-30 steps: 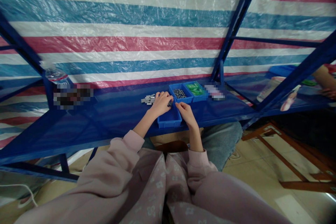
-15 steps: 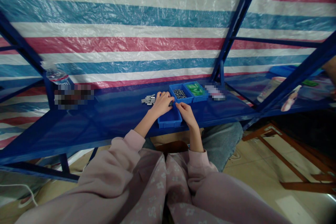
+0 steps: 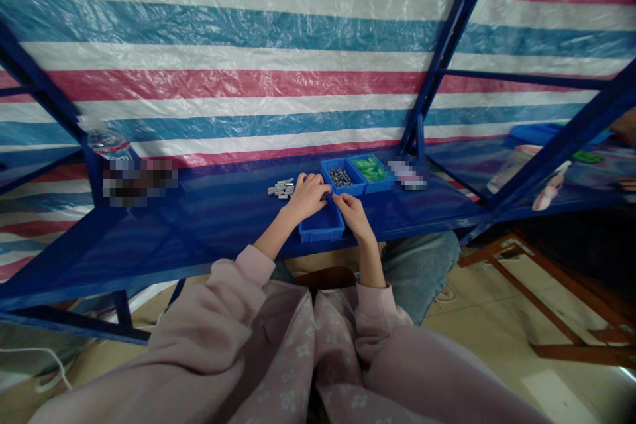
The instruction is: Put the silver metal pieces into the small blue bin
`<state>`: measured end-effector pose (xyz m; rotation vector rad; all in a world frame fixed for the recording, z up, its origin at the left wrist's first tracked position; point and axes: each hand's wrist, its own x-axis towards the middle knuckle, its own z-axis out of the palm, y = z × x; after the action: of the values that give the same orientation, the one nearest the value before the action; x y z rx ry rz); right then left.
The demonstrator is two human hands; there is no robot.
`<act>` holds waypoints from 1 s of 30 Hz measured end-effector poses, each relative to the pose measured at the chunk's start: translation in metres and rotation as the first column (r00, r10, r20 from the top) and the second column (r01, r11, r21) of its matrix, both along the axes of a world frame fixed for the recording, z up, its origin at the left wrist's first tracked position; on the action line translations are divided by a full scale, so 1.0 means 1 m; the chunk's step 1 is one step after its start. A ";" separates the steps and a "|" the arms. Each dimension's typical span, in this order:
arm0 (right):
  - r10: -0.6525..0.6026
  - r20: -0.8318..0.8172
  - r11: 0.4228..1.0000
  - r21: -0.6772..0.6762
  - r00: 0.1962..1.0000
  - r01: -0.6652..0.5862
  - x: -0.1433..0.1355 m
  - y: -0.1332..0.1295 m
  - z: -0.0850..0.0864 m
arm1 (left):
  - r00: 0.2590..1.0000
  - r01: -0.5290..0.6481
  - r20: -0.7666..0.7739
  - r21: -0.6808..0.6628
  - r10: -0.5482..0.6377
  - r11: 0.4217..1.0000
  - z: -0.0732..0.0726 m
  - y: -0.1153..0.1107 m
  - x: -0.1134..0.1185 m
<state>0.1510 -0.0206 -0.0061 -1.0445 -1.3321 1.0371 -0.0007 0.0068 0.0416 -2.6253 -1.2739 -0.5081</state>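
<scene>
My left hand (image 3: pixel 309 194) bends over the far end of a blue plastic bin (image 3: pixel 322 235), its fingers curled downward. Whatever its fingertips hold is hidden beneath the hand; small dark bits show there. At the bin's right rim is my right hand (image 3: pixel 352 210), thumb and fingers pinched together close to the left fingertips. Anything in that pinch is too small to tell. Left of my left hand lies a pile of short silver metal cylinders (image 3: pixel 281 189). Just beyond my hands, a second blue bin (image 3: pixel 342 179) holds many small metal screw-like pieces.
Beside the screw bin stands another blue bin with green pieces (image 3: pixel 370 169), with a blurred pale object (image 3: pixel 408 174) to its right. A clear bottle (image 3: pixel 110 144) is at the left. Blue metal posts (image 3: pixel 440 59) frame the blue bench (image 3: pixel 199 225). Someone's hand (image 3: pixel 627 126) shows far right.
Both my hands stay almost in place; only the left fingertips shift slightly. At far right the other person's hand has moved.
</scene>
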 end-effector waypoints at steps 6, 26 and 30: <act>0.018 -0.013 1.000 -0.017 1.000 -0.019 0.000 0.001 -0.001 | 0.995 0.004 0.103 -0.030 -0.001 1.000 -0.001 0.001 -0.001; 0.020 -0.022 1.000 0.010 1.000 -0.020 0.002 0.001 -0.003 | 0.720 -0.561 0.303 -0.274 0.624 0.781 -0.041 0.025 -0.101; 0.008 -0.024 1.000 0.013 1.000 -0.007 0.002 0.000 -0.001 | 0.751 -0.556 0.193 -0.331 0.632 0.762 -0.041 0.023 -0.099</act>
<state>0.1529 -0.0207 -0.0071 -1.0155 -1.3225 1.0424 -0.0996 0.0294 0.0004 -2.1481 -2.3019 -0.6626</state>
